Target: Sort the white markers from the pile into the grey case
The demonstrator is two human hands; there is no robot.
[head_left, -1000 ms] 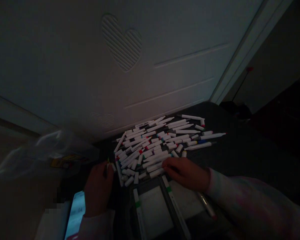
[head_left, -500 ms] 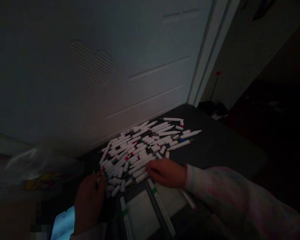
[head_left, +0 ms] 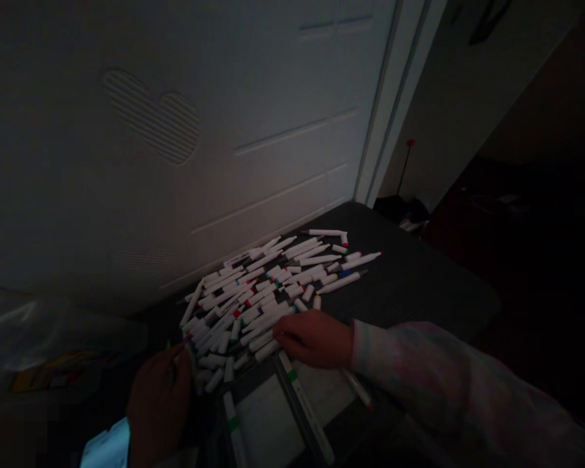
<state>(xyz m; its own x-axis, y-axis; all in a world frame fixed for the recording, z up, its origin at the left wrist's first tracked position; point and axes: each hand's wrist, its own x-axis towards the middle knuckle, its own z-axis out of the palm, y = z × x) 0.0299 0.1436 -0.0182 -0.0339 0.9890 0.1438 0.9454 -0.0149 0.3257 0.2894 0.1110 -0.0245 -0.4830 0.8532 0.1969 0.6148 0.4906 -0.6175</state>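
By the markers point(head_left: 267, 323), hands point(head_left: 314, 338) point(head_left: 158, 396) apart, half-curled.

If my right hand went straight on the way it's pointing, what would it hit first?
Your right hand would probably meet the white markers first; in this dim view, it may already touch them.

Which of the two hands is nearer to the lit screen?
Left. The left hand is beside the lit screen; the right hand is farther away, at the white markers.
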